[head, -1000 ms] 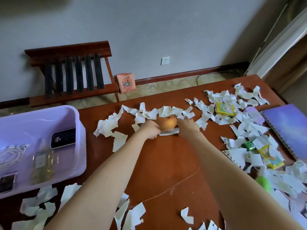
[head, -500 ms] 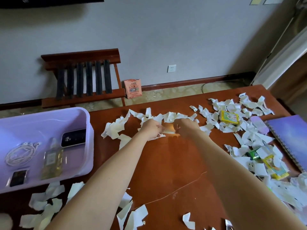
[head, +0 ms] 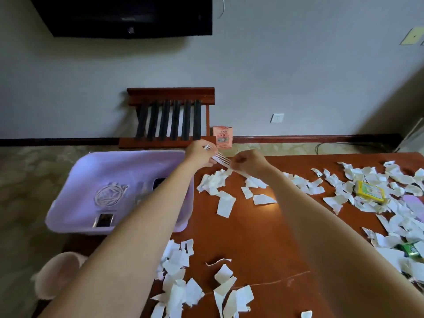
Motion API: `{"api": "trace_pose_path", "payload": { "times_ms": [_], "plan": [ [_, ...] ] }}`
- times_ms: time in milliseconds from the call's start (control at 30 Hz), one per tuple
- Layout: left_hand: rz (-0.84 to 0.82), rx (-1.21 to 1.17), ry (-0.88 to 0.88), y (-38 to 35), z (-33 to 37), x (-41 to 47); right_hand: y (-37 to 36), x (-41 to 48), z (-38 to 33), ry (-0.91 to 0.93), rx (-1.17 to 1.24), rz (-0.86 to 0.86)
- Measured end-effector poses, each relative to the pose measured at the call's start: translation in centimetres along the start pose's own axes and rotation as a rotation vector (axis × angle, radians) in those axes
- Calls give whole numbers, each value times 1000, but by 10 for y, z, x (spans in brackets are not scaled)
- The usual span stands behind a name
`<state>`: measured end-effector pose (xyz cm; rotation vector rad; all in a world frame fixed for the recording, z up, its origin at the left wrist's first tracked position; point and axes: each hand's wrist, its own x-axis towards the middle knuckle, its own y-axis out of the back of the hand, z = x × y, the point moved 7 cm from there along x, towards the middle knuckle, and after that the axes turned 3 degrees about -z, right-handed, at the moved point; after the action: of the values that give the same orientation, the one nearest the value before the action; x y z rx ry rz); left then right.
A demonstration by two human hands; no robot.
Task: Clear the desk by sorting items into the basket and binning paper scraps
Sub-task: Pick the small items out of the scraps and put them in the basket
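Observation:
A white comb (head: 221, 158) is held in the air above the desk's far edge, tilted down to the right. My left hand (head: 199, 153) grips its left end and my right hand (head: 249, 162) pinches its right end. The lilac plastic basket (head: 68, 216) stands at the desk's left edge, just left of my left hand; it holds a coiled white cable (head: 110, 195), a small dark device (head: 104, 220) and other items partly hidden by my left forearm. White paper scraps (head: 226, 204) lie across the brown desk (head: 252, 237).
A yellow box (head: 369, 191), a lilac item (head: 413, 203) and a green packet (head: 411, 250) lie among scraps on the right. More scraps (head: 181, 288) sit near the front. Behind the desk are a wooden rack (head: 171, 118) and a pink packet (head: 222, 136); a round pale object (head: 57, 274) is at lower left.
Both hands have lifted the comb off the desk and carried it left toward the basket. The view has swung left and up, so the basket sits nearer the middle.

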<state>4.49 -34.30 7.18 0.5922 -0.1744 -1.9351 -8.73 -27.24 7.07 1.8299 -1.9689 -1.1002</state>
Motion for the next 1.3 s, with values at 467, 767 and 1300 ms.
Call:
{"api": "trace_pose_path", "payload": {
  "times_ms": [467,767,1300],
  "plan": [
    [327,-281,144,182,-91,-12,-140,28,-124,-65,214,-381],
    [471,-426,349,217,-172,10,-181,50,-80,-442,552,-183],
    [482,-195,487,195,-211,26,-213,80,-45,-681,1212,258]
  ]
}}
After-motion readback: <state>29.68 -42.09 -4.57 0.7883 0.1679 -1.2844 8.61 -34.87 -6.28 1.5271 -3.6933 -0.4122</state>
